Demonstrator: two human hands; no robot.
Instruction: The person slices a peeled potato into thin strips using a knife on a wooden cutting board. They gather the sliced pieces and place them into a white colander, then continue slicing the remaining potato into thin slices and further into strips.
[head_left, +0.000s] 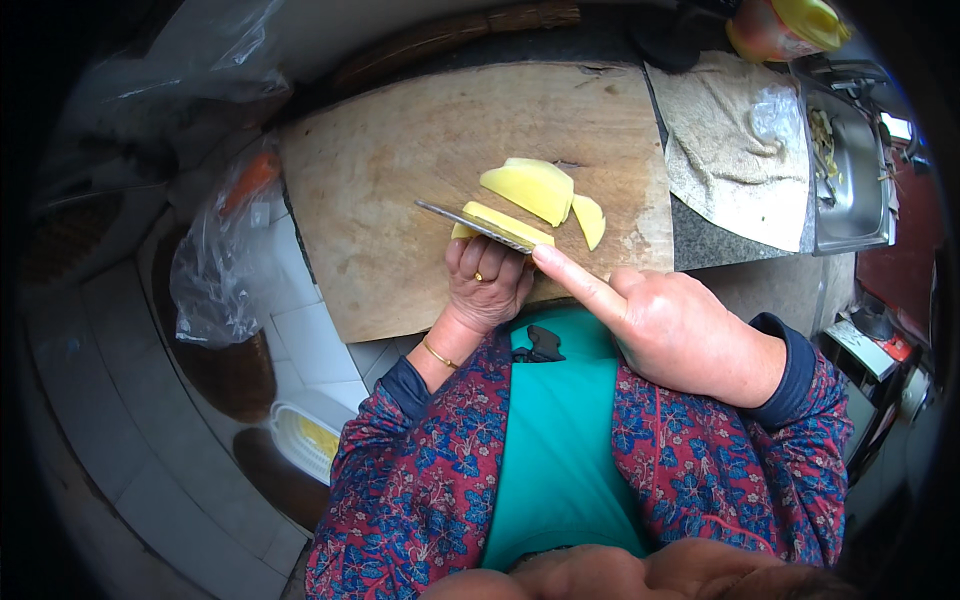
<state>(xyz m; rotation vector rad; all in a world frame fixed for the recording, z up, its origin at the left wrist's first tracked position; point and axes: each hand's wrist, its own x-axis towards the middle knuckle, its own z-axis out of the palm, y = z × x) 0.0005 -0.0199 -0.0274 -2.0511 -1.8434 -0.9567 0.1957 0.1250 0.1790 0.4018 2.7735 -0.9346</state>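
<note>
My right hand (667, 330) grips a kitchen knife (472, 223), its index finger stretched out along the top edge of the tool. The handle is hidden by the hand. Seen almost from above, the blade stands on a piece of peeled potato (514, 223). Curled on the near side of the blade, my left hand (487, 274) holds the potato with its knuckles close to the metal. A ring and a bracelet are on this hand and wrist. Just beyond lie flat potato slices (531, 186) and a smaller cut piece (589, 220), all on a wooden cutting board (390, 150).
A cloth (727, 142) bearing a crumpled plastic bag lies right of the board, beside a metal sink (855, 180) with peelings. At left hangs a clear plastic bag (225, 277) with an orange item inside. Below it stands a white basket (289, 424) with yellow contents.
</note>
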